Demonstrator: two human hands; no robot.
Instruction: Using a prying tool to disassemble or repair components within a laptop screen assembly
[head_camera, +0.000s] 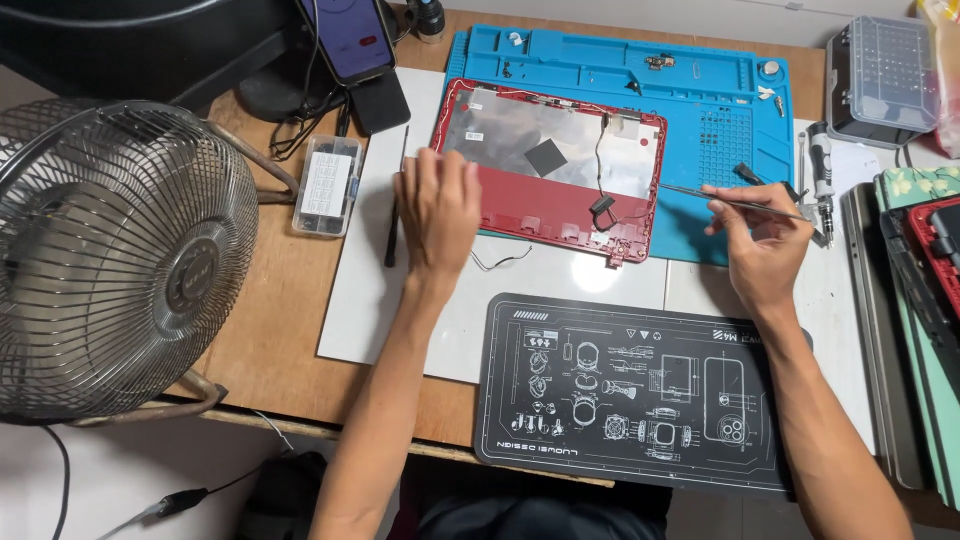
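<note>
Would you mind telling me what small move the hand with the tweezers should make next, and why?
Probably bring the tweezers in the right hand leftward to the black cable on the red laptop cover. Their tips point that way but are not there yet, and the left hand already rests on the cover's left edge, steadying it.

**Bright, even overhead light, sharp focus**

Light falls from above, leaving a soft glare patch on the white board (590, 275) just below the left hand's (437, 205) fingers. Shadows are faint (short ones under both forearms). The wire fan (110, 260) bulges slightly at the left edge; nothing is blurred.
</note>
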